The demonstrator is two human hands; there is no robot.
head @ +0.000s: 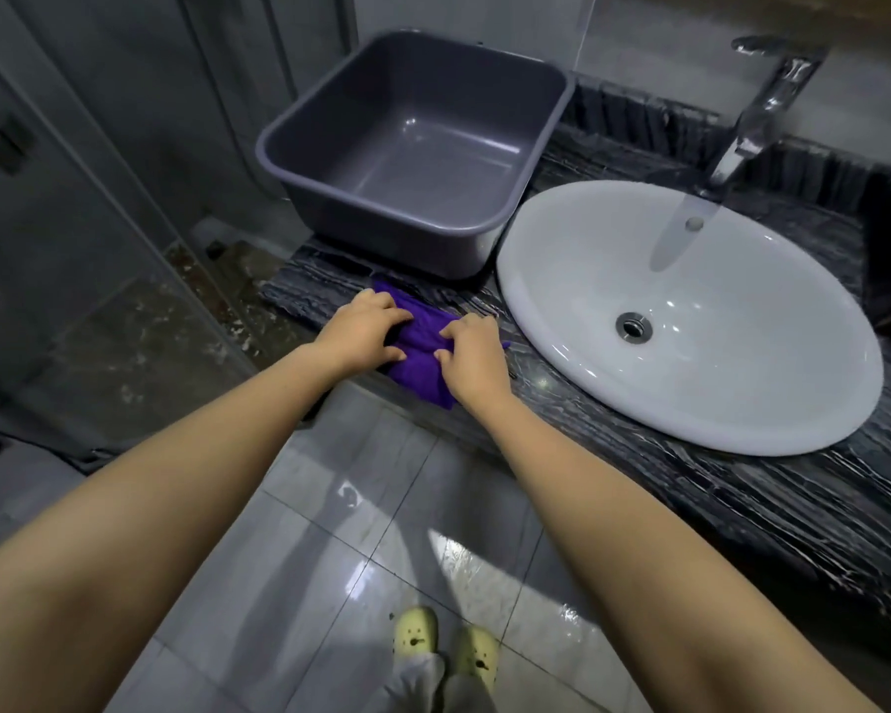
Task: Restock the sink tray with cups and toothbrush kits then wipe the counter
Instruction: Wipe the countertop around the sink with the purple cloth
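A crumpled purple cloth [423,347] of soft fabric lies on the near left part of the dark, white-veined stone desk [741,506], with one corner hanging over the near edge. Both hands are on it. The left hand [363,329] covers its left side with bent fingers gripping the fabric. The right hand [477,355] bunches its right side, fingers curled into the folds.

Just beyond the cloth stands a square grey plastic tub [381,223] with rounded corners, its near wall close to the cloth's far tip. To the right, close beside both, sits a white oval ceramic sink [716,362] with a metal drain in the middle. A tall chrome tap [762,110] rises behind it, its spout reaching over the bowl.

Below the desk edge is a glossy floor [330,532] of grey tiles, where two pale yellow slippers [415,630] show at the bottom. A glass shower panel [73,249] stands to the left. Both bare forearms reach forward from the lower corners, converging on the cloth with palms down.
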